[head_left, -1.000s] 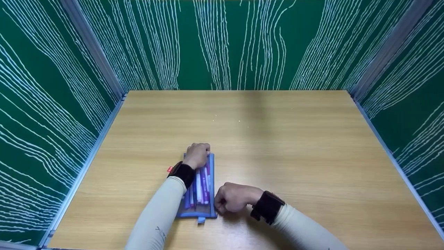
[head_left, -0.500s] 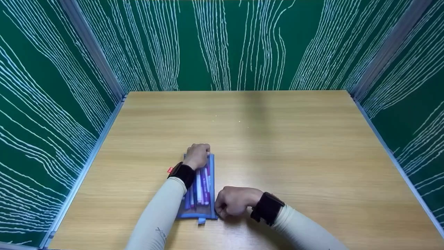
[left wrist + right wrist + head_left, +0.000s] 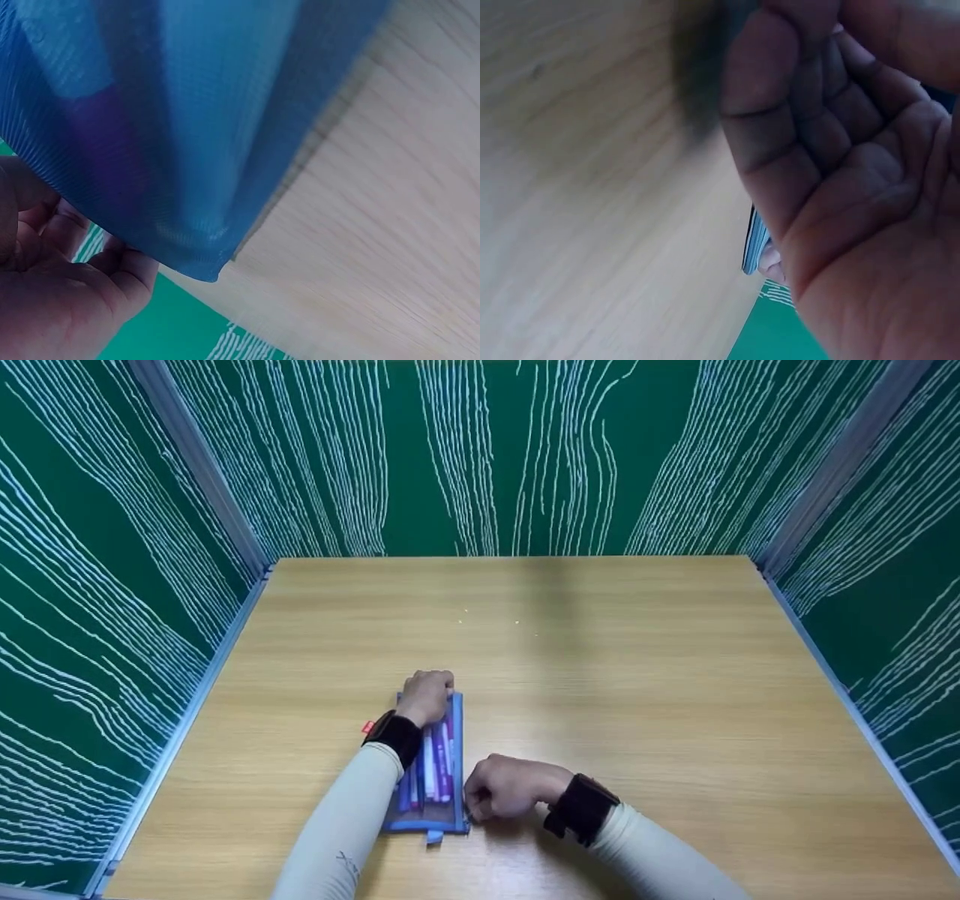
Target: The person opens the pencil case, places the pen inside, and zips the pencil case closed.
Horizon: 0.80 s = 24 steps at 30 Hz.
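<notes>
A blue mesh pencil case [image 3: 424, 814] lies lengthwise on the table, with several purple, blue and white markers [image 3: 435, 769] showing through it. My left hand [image 3: 426, 695] grips its far end; in the left wrist view, curled fingers [image 3: 131, 274] hold the case's edge. Beside the near right corner, my right hand [image 3: 510, 786] has its fingers curled and appears to pinch the small dark zipper pull [image 3: 466, 823]. The fingertips are mostly hidden in the head view. In the right wrist view, the right palm and curled fingers [image 3: 769, 142] fill the right side.
The wooden table [image 3: 637, 682] extends around the case, with a few tiny white specks beyond it. Green panels [image 3: 514, 457] with white wavy lines enclose the back and sides, joined by grey corner posts. A small blue fabric tab [image 3: 434, 837] sticks out from the case's near end.
My right hand dips slightly toward the near edge, then rises back a little, leaving the dark zipper pull more visible. The left hand and the pencil case stay nearly still.
</notes>
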Tool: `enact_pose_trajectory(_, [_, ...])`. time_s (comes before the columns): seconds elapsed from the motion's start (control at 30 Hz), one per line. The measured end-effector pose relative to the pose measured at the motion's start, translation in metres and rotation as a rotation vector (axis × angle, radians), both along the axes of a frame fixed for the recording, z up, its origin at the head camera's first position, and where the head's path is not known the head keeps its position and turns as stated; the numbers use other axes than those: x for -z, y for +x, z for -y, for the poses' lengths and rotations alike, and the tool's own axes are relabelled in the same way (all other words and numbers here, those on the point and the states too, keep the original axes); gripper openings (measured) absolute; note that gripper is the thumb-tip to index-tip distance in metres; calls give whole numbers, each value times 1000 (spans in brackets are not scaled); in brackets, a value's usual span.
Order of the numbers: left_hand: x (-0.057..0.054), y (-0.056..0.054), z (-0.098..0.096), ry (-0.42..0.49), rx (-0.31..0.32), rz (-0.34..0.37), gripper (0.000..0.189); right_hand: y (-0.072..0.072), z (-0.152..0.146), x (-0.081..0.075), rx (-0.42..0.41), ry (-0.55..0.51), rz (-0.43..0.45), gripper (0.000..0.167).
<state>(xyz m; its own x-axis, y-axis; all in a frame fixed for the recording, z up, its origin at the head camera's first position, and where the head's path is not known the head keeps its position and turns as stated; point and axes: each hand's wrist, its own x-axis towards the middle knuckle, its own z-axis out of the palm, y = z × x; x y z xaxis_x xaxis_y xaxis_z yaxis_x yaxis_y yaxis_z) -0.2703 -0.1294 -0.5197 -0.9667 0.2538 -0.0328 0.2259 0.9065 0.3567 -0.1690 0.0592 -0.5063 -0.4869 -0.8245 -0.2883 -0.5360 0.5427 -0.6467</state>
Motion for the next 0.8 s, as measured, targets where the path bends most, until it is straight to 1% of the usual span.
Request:
enact_pose_trajectory(0.1, [-1,1,0,11,-7,4,5,-1,1,1,59,-51,-29,21])
enact_pose_trajectory(0.23, [-1,0,-1,24,-11,9,5,-2,3,6,141,-115,-91,18])
enact_pose_trajectory(0.4, [-2,1,-1,53,-23,20,12,-3,4,4,276,-150,-95,17])
enact_pose_trajectory(0.63, [-5,1,2,101,-102,52,14,-10,-4,0,365,-191,-146,15])
enact_pose_trajectory(0.7, [-5,1,3,107,-110,57,14,-12,-7,0,390,-191,-158,16])
enact_pose_trajectory(0.8, [-5,0,3,103,-95,46,13,-15,-12,-1,429,-182,-166,17])
